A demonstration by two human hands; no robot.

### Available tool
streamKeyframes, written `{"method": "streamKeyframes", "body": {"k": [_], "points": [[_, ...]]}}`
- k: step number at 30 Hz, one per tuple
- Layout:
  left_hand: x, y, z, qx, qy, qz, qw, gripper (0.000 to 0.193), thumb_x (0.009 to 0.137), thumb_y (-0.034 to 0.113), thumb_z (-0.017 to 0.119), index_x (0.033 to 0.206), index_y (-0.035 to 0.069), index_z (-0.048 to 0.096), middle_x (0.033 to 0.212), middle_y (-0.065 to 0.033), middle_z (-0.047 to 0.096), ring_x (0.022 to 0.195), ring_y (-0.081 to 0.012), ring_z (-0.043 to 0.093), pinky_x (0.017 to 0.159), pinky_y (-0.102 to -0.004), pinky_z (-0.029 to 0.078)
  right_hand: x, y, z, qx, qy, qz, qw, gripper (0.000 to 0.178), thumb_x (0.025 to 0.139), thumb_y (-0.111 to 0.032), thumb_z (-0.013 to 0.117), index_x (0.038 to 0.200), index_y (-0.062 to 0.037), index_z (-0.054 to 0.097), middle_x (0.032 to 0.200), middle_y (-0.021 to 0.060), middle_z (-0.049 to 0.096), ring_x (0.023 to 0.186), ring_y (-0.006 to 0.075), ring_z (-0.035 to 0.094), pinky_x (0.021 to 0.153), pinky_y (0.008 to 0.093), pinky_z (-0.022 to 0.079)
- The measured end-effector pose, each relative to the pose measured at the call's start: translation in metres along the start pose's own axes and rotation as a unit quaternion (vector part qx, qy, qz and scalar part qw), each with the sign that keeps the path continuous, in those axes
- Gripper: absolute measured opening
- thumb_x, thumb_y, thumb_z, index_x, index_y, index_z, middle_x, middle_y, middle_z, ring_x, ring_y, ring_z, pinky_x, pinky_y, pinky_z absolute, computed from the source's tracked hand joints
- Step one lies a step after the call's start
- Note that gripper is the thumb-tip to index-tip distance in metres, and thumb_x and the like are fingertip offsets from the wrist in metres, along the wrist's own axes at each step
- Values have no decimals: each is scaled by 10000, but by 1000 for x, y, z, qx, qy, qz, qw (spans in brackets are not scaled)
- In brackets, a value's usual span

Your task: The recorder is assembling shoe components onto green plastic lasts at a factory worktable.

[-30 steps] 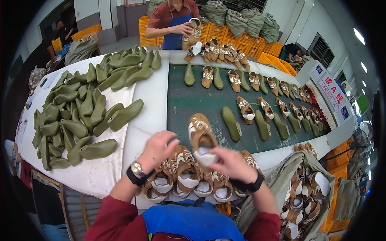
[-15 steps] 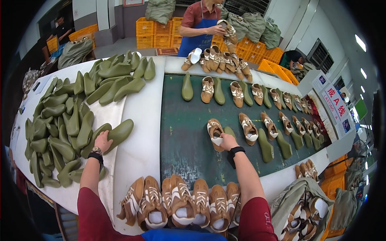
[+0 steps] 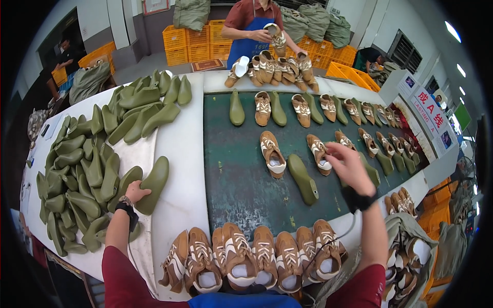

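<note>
On a white bench (image 3: 179,159), your left hand (image 3: 137,192) clamps its fingers on a green shoe last (image 3: 158,177) beside piled lasts (image 3: 93,168); your right hand (image 3: 352,167) touches a brown-and-white sneaker (image 3: 316,146), finger grip unclear.

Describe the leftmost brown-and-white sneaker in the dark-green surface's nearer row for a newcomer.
Right of the heaped olive-green shoe lasts lies a dark-green surface. Its nearer row begins with this white-heeled sneaker. Unlike the next sneaker, it has no last immediately left.
</note>
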State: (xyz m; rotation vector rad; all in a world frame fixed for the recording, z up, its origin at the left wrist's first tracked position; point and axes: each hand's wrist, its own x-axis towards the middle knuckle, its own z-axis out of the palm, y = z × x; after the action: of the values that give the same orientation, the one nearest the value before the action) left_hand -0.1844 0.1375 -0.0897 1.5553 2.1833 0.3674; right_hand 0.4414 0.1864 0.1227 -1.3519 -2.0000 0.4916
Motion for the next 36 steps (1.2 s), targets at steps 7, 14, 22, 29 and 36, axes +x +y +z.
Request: {"method": "streamKeyframes", "body": {"k": [7, 14, 22, 29, 36], "points": [[9, 122, 74, -256, -173, -11, 951, 444, 679, 282, 728, 887, -101, 641, 823, -161, 661, 709, -221, 639, 638, -319, 507, -208, -158, -133, -256, 175, 36, 950, 196, 764, 27, 586, 959, 34, 600, 827, 101, 634, 788, 171, 600, 743, 278, 453], [-5, 247, 190, -28, -78, 69, 994, 380, 749, 226, 565, 1052, -1, 594, 1042, -254, 591, 997, -360, 579, 866, -413, 472, -410, -212, -179, -216, 318, 356, 851, 201, 911, -93, 500, 1026, 56, 570, 938, 112, 626, 836, 178, 580, 754, 264, 459], [-49, 330, 208, 44, -155, 154, 975, 353, 740, 207, 576, 1039, 23, 607, 1055, -212, 604, 1015, -318, 581, 867, -385, 473, -633, -155, -108, -254, 100, 609, 745, 312, 848, -213, 573, 1080, -4, 578, 961, 167, 629, 894, 280, 601, 806, 365, 460], [-107, 339, 161, 100, -203, 389, 893, 457, 753, 303, 606, 1138, 58, 579, 992, -173, 634, 926, -295, 611, 824, -375, 477, -607, -37, -91, -251, 280, 448, 811, 150, 767, -128, 565, 868, -27, 610, 800, 168, 617, 764, 333, 596, 661, 403, 465], [-308, 367, 70, -51, -309, 560, 767, 432, 733, 101, 667, 1137, 24, 535, 964, -154, 640, 906, -264, 630, 782, -330, 484, -660, 94, -36, -201, 105, 669, 708, 573, 718, -185, 641, 1247, -88, 445, 1078, 212, 582, 965, 368, 565, 860, 401, 448]]}}
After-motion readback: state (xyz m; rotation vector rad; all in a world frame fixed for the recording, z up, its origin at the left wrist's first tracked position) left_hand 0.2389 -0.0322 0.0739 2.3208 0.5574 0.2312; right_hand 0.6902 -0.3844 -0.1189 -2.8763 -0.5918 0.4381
